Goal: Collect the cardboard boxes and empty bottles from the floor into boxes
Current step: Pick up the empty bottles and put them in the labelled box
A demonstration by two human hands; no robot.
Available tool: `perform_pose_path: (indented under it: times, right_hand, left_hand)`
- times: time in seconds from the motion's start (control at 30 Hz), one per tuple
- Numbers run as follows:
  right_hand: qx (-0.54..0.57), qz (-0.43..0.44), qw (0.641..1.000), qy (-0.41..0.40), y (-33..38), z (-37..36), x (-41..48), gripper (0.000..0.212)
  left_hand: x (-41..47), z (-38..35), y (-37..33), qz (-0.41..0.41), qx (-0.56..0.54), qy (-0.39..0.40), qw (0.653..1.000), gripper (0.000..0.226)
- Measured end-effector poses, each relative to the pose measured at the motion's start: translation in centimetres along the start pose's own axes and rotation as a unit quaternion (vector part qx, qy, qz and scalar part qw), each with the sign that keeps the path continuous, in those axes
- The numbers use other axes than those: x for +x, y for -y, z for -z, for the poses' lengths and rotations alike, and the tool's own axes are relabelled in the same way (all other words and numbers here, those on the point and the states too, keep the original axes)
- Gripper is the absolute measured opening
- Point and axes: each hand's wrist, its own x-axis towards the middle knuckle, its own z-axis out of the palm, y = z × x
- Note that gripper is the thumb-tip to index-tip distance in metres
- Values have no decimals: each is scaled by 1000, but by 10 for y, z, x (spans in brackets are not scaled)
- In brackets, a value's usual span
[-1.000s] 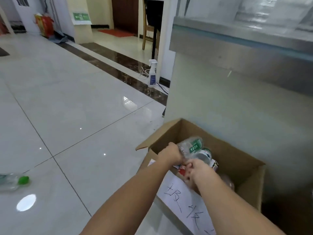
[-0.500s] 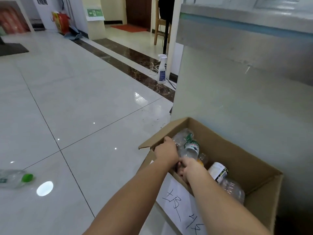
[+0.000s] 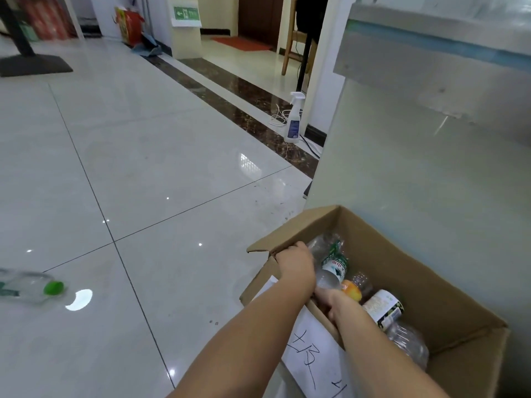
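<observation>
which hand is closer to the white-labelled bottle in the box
Right. The right hand sits just beside the white-labelled bottle; the left hand is farther off, at a corner of the box.

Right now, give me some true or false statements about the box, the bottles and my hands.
1. A green-capped bottle lies on the floor. True.
2. The cardboard box is closed. False: it stands open, with bottles inside.
3. The spray bottle lies on its side. False: it stands upright.
4. The left hand and right hand are at the box's near rim. True.
5. A handwritten sheet is on the box's front. True.
</observation>
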Motion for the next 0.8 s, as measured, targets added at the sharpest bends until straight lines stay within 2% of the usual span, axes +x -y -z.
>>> perform_pose_path:
  times: [0.1,0.2,0.27,0.3,0.4,0.53,0.67,0.8]
  right_hand:
    - [-73,34,996,-30,4,2,-18,47]
    - [-140,73,984,-83,12,2,-25,28]
    - [-155,40,976,-148,23,-1,-26,39]
    - [-176,51,965,-187,29,-6,-27,43]
    - [-230,135,916,-299,59,-31,-44,45]
    - [-246,254,872,-339,99,-110,-70,41]
    - [-302,346,839,-292,112,-230,-87,17]
    - [-397,386,810,-194,104,-374,-94,10]
  left_hand:
    - [-2,5,5,-30,6,-38,999,55]
    - [-12,17,21,-108,-13,-112,988,35]
    - [-20,27,47,-150,-19,-164,975,25]
    - [-25,31,67,-152,-13,-179,972,23]
    - [-36,41,152,-61,13,-155,986,21]
    - [-68,59,305,130,46,-75,988,28]
    - [-136,52,456,282,53,-36,957,33]
    - [-222,12,570,385,36,22,922,32]
